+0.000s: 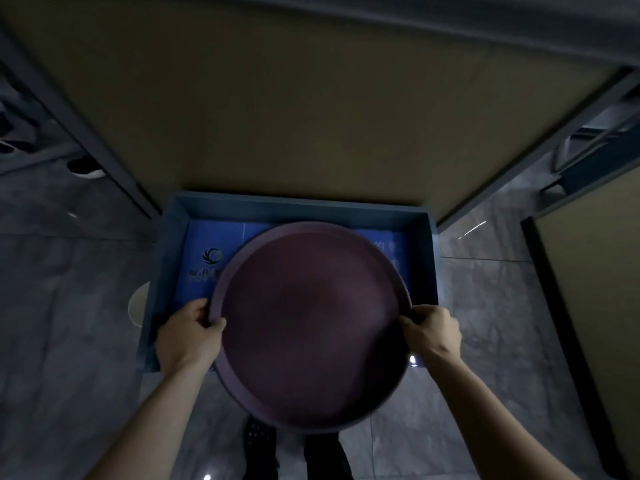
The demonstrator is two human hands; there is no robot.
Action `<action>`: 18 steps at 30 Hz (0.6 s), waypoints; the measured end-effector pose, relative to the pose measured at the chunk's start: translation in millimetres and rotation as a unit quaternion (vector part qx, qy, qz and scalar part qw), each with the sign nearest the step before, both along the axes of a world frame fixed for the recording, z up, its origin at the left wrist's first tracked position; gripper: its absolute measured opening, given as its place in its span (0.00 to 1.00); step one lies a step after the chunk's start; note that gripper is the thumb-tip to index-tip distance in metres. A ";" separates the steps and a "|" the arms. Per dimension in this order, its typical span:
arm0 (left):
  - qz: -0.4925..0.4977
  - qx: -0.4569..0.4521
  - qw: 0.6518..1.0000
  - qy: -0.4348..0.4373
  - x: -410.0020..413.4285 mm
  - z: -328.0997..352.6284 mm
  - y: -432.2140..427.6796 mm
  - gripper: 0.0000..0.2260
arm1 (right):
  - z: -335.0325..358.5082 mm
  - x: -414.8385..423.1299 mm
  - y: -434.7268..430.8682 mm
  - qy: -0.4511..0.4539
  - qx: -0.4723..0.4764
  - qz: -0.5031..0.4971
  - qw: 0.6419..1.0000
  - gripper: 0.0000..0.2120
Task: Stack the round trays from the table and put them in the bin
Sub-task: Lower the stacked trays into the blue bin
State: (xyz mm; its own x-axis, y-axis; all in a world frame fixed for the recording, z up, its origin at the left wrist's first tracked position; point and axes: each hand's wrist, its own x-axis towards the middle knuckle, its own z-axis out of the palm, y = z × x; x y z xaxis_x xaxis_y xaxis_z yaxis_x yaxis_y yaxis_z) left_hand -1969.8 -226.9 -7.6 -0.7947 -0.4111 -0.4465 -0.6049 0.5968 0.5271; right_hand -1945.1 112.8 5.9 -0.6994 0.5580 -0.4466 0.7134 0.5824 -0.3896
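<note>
The scene is dim and slightly blurred, so whether the round tray (311, 327) is 1 tray or a stack cannot be told; only 1 rim line shows clearly. The tray covers most of the bin's floor and its near wall, and the white print on the blue sheet (211, 261) inside the bin is too soft to read. A pale round object (138, 304) just left of the bin is mostly hidden behind its wall.

The left hand (188, 332) is closed on the tray's left rim, thumb over the edge. The right hand (433, 329) is closed on the right rim in the same way.

The tray is dark purple, shallow, with a raised rim, held over the blue-grey bin (431, 258), its near edge overhanging the bin toward the person. The bin sits against the near edge of the tan table (311, 116).
</note>
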 end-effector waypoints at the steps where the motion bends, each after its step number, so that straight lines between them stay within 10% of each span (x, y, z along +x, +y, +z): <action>1: -0.001 -0.008 1.000 0.000 -0.8 -2.5 0.8 0.19 | -3.3 -3.0 0.0 0.002 -0.002 0.001 1.000 0.08; 18: -0.052 -0.115 0.991 0.033 -2.3 -8.4 6.2 0.11 | -27.5 1.9 -4.2 0.027 -0.041 -0.051 0.997 0.14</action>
State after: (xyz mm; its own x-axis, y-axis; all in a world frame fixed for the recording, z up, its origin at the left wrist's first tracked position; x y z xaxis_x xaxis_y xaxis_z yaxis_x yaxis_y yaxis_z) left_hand -1972.0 -220.8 -16.0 -0.8622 -0.4103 -0.2969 -0.5029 0.7631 0.4059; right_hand -1943.2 108.6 -21.6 -0.6656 0.5902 -0.4567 0.7436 0.4727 -0.4729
